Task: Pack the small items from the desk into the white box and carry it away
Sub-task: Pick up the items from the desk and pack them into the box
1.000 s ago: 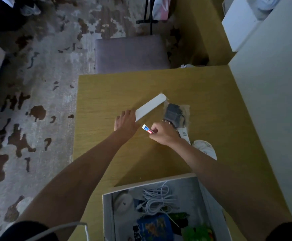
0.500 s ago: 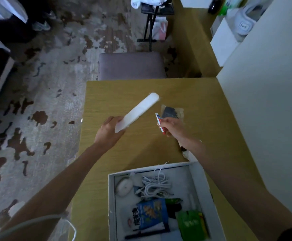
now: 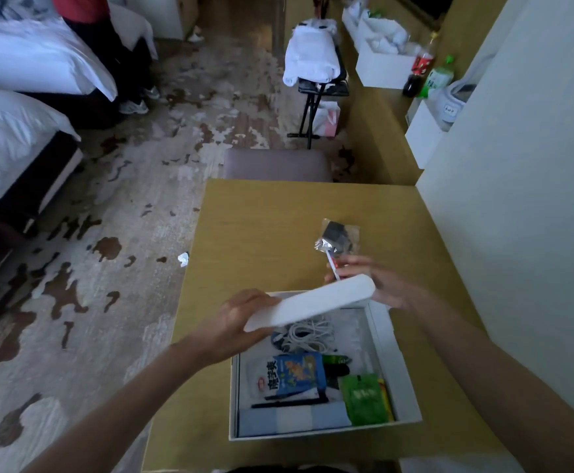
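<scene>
A long flat white case (image 3: 309,305) is held at its near end by the left hand (image 3: 236,324) and angled over the far edge of the white box (image 3: 400,367), which is set on the yellow-wood desk (image 3: 261,227) close to the person. A small tube with red and white print (image 3: 332,268) is pinched in the fingers of the right hand (image 3: 377,281), just beyond the box's far rim; neither item is yet lowered inside. The box is already well filled: a coil of white cable (image 3: 307,334), a blue snack packet (image 3: 296,372), a green packet (image 3: 364,399), a thin black pen-like stick (image 3: 289,402) and a pale blue folded cloth (image 3: 292,419) are seen within it. One item is left on the desk, a clear plastic bag with a dark object inside (image 3: 338,235), lying just beyond the right hand. Packing is judged to be nearly done: the two held items are to be put in, the bag collected, and the box then lifted and carried off. A padded stool (image 3: 277,165) is seen past the desk's far edge.
</scene>
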{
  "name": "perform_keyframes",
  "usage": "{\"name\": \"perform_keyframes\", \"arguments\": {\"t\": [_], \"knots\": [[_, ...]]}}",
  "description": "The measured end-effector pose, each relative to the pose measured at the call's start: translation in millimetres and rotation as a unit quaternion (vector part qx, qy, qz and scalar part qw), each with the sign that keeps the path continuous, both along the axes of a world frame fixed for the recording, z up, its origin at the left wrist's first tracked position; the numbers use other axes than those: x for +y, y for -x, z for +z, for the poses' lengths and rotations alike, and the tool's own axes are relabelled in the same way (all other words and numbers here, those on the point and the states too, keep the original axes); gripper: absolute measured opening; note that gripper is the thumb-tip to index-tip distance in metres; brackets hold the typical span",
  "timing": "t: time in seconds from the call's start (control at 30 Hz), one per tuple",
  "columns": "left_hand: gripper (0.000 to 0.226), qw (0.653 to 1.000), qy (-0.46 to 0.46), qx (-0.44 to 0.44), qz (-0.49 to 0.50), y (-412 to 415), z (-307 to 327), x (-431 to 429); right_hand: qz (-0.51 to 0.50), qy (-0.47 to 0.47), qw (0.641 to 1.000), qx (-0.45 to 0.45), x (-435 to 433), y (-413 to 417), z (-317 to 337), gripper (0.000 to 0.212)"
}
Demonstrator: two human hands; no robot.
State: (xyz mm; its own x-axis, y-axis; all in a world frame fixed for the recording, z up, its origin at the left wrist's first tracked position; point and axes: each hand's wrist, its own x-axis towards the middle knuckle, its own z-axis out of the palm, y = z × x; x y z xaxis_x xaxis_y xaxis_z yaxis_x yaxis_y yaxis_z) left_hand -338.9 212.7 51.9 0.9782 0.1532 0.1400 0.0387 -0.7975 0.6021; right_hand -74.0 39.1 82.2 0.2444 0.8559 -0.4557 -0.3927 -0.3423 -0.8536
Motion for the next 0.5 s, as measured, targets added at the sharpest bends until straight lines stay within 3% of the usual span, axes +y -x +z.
{"name": "perform_keyframes", "arguments": {"t": [0.13, 0.33, 0.5], "knots": [[0.056, 0.999, -0.037, 0.038, -0.011, 20, 0, -22, 0.108, 0.055, 0.991, -0.049, -19, 6, -4, 0.034], [0.053, 0.984, -0.115, 0.084, -0.107, 34, -7, -45, 0.179, 0.085, 0.972, -0.123, -27, 14, -5, 0.033], [0.056, 0.960, -0.161, 0.154, -0.172, 30, -23, -69, 0.255, 0.152, 0.917, -0.265, -25, 41, -8, 0.022]]}}
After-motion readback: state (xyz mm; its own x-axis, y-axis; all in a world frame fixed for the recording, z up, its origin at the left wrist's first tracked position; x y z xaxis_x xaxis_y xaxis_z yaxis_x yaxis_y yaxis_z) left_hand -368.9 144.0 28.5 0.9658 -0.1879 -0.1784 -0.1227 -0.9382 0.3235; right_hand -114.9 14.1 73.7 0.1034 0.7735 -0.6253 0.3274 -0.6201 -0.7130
